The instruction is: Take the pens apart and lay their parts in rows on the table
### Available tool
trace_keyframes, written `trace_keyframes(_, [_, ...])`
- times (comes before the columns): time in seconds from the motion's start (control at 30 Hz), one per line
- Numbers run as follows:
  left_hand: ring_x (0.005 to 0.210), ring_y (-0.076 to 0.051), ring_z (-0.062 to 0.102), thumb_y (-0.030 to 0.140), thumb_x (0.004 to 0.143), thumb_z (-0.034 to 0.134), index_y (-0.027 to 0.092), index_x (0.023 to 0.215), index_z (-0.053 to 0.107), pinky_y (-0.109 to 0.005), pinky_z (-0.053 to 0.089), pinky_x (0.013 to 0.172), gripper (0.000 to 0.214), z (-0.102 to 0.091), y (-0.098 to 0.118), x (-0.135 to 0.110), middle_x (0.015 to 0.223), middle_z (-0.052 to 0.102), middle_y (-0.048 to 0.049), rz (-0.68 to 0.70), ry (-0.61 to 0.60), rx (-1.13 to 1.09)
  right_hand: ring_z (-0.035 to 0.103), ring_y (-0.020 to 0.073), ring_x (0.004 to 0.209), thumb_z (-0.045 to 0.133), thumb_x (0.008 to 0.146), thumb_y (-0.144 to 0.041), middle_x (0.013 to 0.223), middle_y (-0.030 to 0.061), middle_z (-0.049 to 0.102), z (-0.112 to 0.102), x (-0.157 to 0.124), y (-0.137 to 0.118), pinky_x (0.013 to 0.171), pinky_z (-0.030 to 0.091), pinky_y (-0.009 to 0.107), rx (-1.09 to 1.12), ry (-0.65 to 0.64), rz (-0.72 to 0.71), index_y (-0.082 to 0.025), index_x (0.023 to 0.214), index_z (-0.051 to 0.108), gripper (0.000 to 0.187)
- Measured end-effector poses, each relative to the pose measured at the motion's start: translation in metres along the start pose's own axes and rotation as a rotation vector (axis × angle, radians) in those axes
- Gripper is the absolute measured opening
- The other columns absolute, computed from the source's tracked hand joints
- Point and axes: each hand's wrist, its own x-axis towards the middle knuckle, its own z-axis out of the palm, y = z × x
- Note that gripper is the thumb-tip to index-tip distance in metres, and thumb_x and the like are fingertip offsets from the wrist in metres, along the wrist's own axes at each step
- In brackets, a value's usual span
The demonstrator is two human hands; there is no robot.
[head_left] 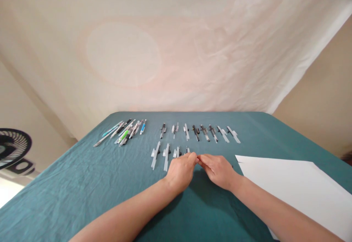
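My left hand (180, 172) and my right hand (218, 170) meet at the fingertips above the table's middle. Both are closed in a pinch, and whatever lies between the fingers is too small or hidden to name. Just behind my left hand is a front row of pens in separate pieces, with a clear pen barrel (166, 157) and another clear barrel (156, 155) in plain sight. My hands partly cover the right end of this row. Farther back runs a second row of pen parts, among them a dark pen (195, 133) and a clear barrel (233, 134).
A loose pile of pens, including a blue pen (143, 127) and a green one (123, 136), lies at the back left. White sheets (297, 190) lie on the right of the green tablecloth (82, 187). A black fan (13, 148) stands beyond the left edge.
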Motion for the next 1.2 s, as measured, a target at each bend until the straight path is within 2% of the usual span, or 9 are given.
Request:
trace_keyframes(0.2, [0.07, -0.013, 0.056, 0.025, 0.092, 0.029, 0.019, 0.086, 0.047, -0.022, 0.033, 0.057, 0.02, 0.003, 0.0, -0.001, 0.081, 0.06, -0.0025, -0.031, 0.005, -0.019, 0.061, 0.017, 0.08, 0.035, 0.092, -0.03, 0.084, 0.0052, 0.067, -0.003, -0.001, 0.002, 0.07, 0.041, 0.025, 0.013, 0.018, 0.056, -0.023, 0.106, 0.058, 0.029])
trace_keyframes(0.37, [0.071, -0.015, 0.058, 0.029, 0.093, 0.027, 0.019, 0.088, 0.048, -0.023, 0.034, 0.058, 0.024, -0.009, -0.005, 0.003, 0.082, 0.061, -0.0034, -0.051, -0.016, 0.01, 0.062, 0.0168, 0.076, 0.036, 0.091, -0.041, 0.086, 0.0024, 0.067, -0.01, 0.003, 0.004, 0.065, 0.04, 0.025, 0.008, 0.005, 0.133, -0.026, 0.111, 0.056, 0.032])
trace_keyframes(0.5, [0.071, -0.016, 0.058, 0.03, 0.093, 0.025, 0.019, 0.089, 0.048, -0.024, 0.034, 0.058, 0.026, -0.017, -0.013, 0.007, 0.079, 0.061, -0.0033, -0.087, -0.02, 0.05, 0.058, 0.0138, 0.066, 0.046, 0.085, -0.048, 0.079, 0.0, 0.065, -0.018, 0.007, 0.007, 0.061, 0.038, 0.023, 0.07, 0.064, 0.233, -0.026, 0.102, 0.059, 0.031])
trace_keyframes(0.67, [0.075, -0.017, 0.057, 0.031, 0.092, 0.031, 0.019, 0.085, 0.049, -0.025, 0.037, 0.064, 0.022, -0.01, -0.012, 0.006, 0.078, 0.061, -0.0032, 0.061, -0.092, 0.057, 0.055, 0.0118, 0.065, 0.045, 0.085, -0.046, 0.074, 0.0, 0.063, -0.016, 0.009, 0.0, 0.06, 0.035, 0.022, 0.106, 0.023, 0.154, -0.022, 0.083, 0.062, 0.029])
trace_keyframes(0.73, [0.074, -0.017, 0.057, 0.036, 0.092, 0.03, 0.019, 0.085, 0.049, -0.025, 0.037, 0.063, 0.027, -0.007, -0.01, 0.006, 0.078, 0.06, -0.0041, 0.054, -0.084, 0.068, 0.054, 0.0116, 0.064, 0.045, 0.086, -0.044, 0.07, -0.0002, 0.061, -0.012, 0.009, -0.002, 0.059, 0.033, 0.021, 0.062, 0.0, 0.151, -0.02, 0.076, 0.06, 0.03])
trace_keyframes(0.83, [0.073, -0.018, 0.056, 0.042, 0.091, 0.028, 0.018, 0.091, 0.049, -0.026, 0.038, 0.063, 0.032, -0.005, -0.011, 0.006, 0.08, 0.059, -0.005, -0.005, -0.025, 0.047, 0.054, 0.0119, 0.061, 0.042, 0.087, -0.043, 0.065, -0.0001, 0.06, -0.009, 0.009, 0.002, 0.055, 0.03, 0.022, -0.051, 0.001, 0.251, -0.019, 0.069, 0.056, 0.033])
trace_keyframes(0.9, [0.075, -0.017, 0.056, 0.04, 0.092, 0.028, 0.018, 0.091, 0.049, -0.026, 0.038, 0.065, 0.031, -0.006, -0.013, 0.007, 0.08, 0.059, -0.0047, -0.013, 0.008, 0.027, 0.055, 0.013, 0.06, 0.039, 0.088, -0.044, 0.064, 0.0008, 0.061, -0.006, 0.01, 0.006, 0.053, 0.027, 0.023, -0.146, -0.005, 0.317, -0.019, 0.066, 0.055, 0.037])
trace_keyframes(1.0, [0.078, -0.017, 0.056, 0.034, 0.093, 0.028, 0.018, 0.086, 0.051, -0.026, 0.037, 0.069, 0.029, -0.007, -0.017, 0.007, 0.078, 0.059, -0.0041, 0.017, 0.029, 0.015, 0.058, 0.0157, 0.062, 0.035, 0.089, -0.045, 0.066, 0.0032, 0.063, 0.001, 0.011, 0.01, 0.052, 0.025, 0.025, -0.26, -0.047, 0.336, -0.019, 0.065, 0.056, 0.042])
trace_keyframes(1.2, [0.077, -0.016, 0.056, 0.03, 0.091, 0.034, 0.018, 0.079, 0.054, -0.026, 0.037, 0.069, 0.026, -0.006, -0.022, 0.007, 0.077, 0.059, -0.0044, -0.001, 0.06, -0.019, 0.061, 0.0209, 0.066, 0.033, 0.088, -0.052, 0.067, 0.0072, 0.065, 0.012, 0.013, 0.009, 0.053, 0.028, 0.026, -0.324, -0.138, 0.367, -0.019, 0.066, 0.061, 0.049])
